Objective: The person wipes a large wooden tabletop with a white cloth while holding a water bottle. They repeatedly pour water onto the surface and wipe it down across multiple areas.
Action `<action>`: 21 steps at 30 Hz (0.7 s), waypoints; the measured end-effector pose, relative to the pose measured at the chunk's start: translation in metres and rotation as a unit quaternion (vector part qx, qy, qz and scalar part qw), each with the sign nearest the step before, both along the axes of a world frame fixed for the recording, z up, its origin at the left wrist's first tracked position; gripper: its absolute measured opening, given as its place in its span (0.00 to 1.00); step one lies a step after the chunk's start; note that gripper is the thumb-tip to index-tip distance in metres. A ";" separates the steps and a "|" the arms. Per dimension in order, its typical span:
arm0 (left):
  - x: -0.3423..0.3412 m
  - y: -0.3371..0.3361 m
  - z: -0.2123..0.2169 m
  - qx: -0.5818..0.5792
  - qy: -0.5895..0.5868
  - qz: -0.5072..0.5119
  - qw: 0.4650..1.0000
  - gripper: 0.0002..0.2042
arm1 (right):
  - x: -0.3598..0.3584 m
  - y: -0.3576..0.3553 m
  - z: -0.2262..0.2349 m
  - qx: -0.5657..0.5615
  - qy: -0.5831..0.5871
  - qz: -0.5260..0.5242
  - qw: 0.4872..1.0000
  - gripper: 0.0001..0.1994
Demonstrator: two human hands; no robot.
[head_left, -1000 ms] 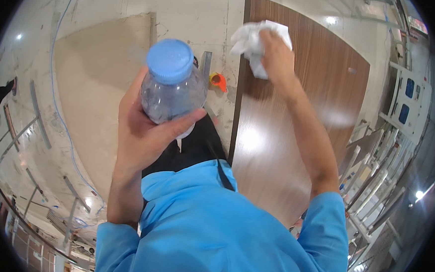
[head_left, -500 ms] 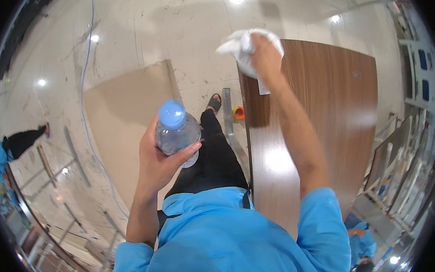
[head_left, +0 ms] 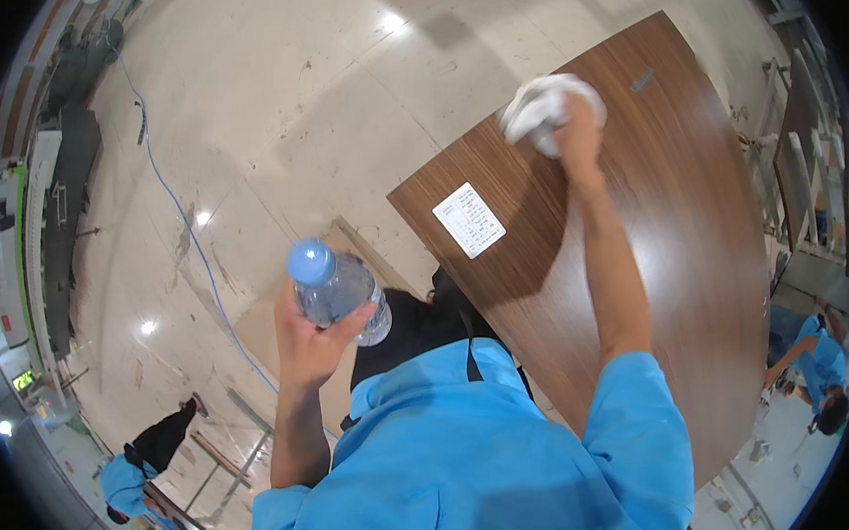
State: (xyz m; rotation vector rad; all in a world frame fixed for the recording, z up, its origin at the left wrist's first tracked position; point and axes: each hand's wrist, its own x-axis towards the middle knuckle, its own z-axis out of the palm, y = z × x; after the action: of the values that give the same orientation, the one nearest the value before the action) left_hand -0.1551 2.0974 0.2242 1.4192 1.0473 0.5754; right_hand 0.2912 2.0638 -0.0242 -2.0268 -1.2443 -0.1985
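Note:
My left hand point(head_left: 311, 341) is wrapped round a clear plastic bottle point(head_left: 341, 297) with a blue cap, tilted in front of my body. Out to the right, my right hand point(head_left: 578, 134) grips a bunched white cloth point(head_left: 541, 109), slightly blurred, at the far part of a brown wood-grain panel point(head_left: 630, 248). Whether the cloth presses on the surface or hovers just above it I cannot tell. A white printed label point(head_left: 469, 220) lies on the panel near its left corner.
A blue cable point(head_left: 186, 219) runs across the tiled floor on the left. One person point(head_left: 130, 475) is at the lower left, another point(head_left: 819, 365) at the right edge. Machinery point(head_left: 58, 223) lines the left side. A small dark mark point(head_left: 642, 80) is on the panel's far end.
My view has turned, and the panel now appears slanted with its label in full sight. The cloth in my right hand has moved from the panel's far left corner to over its surface.

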 end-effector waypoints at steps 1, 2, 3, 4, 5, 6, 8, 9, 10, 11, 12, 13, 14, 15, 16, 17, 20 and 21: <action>0.006 0.010 0.001 -0.001 -0.005 -0.005 1.000 0.28 | 0.007 -0.002 0.007 -0.016 -0.064 -0.093 0.993 0.15; 0.011 0.020 0.002 0.000 -0.014 -0.013 1.000 0.28 | 0.006 -0.003 0.017 -0.112 -0.057 -0.144 0.982 0.13; 0.017 0.029 0.003 -0.017 -0.033 -0.016 0.999 0.28 | 0.000 -0.003 0.020 -0.169 -0.027 -0.114 0.979 0.13; 0.024 0.039 0.002 -0.032 -0.055 -0.023 0.998 0.28 | -0.010 -0.004 0.019 -0.204 -0.017 -0.111 0.972 0.13; 0.031 0.050 0.001 -0.046 -0.080 -0.034 0.995 0.28 | -0.030 -0.004 0.018 -0.133 -0.045 -0.083 0.987 0.16; 0.037 0.064 -0.001 -0.051 -0.068 -0.046 0.995 0.29 | -0.051 -0.003 0.015 -0.108 -0.021 -0.056 0.992 0.18; 0.045 0.092 -0.003 -0.053 -0.048 -0.083 0.994 0.29 | -0.085 -0.001 0.021 -0.202 0.053 0.074 0.975 0.19; 0.050 0.107 -0.004 -0.054 -0.049 -0.102 0.992 0.30 | -0.091 0.000 0.030 -0.181 0.068 0.031 0.981 0.17; 0.053 0.124 -0.006 -0.052 -0.051 -0.124 0.990 0.30 | -0.084 0.000 0.030 -0.148 0.042 -0.065 0.986 0.18; 0.055 0.140 -0.007 -0.048 -0.058 -0.152 0.986 0.30 | -0.073 -0.001 0.030 -0.119 0.016 -0.155 0.981 0.19; 0.057 0.157 -0.008 -0.076 -0.064 -0.169 0.981 0.29 | -0.062 -0.005 0.031 -0.081 -0.030 -0.240 0.967 0.20; 0.064 0.176 -0.010 -0.098 -0.084 -0.194 0.973 0.29 | -0.051 -0.009 0.032 -0.075 -0.039 -0.338 0.937 0.20; 0.071 0.195 -0.011 -0.089 -0.092 -0.235 0.963 0.29 | -0.044 -0.013 0.033 -0.117 -0.025 -0.388 0.914 0.20; 0.077 0.216 -0.015 -0.073 -0.104 -0.274 0.953 0.28 | -0.041 -0.015 0.034 -0.143 -0.021 -0.425 0.894 0.20; 0.088 0.238 -0.020 -0.077 -0.104 -0.319 0.939 0.28 | -0.043 -0.017 0.035 -0.135 -0.052 -0.464 0.874 0.20; 0.093 0.257 -0.018 -0.073 -0.095 -0.359 0.926 0.28 | -0.052 -0.017 0.036 -0.165 -0.013 -0.457 0.874 0.20; 0.106 0.294 -0.022 -0.089 -0.037 -0.429 0.898 0.27 | -0.109 -0.012 0.031 -0.181 0.084 -0.429 0.881 0.17; 0.115 0.301 -0.025 -0.091 -0.013 -0.452 0.887 0.27 | -0.132 -0.012 0.030 -0.157 0.090 -0.448 0.876 0.17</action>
State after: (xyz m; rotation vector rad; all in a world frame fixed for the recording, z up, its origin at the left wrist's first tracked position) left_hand -0.0400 2.3988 0.1995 1.5312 0.3093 -0.1859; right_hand 0.1595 2.0519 0.0057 -2.7079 -0.1390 -0.2376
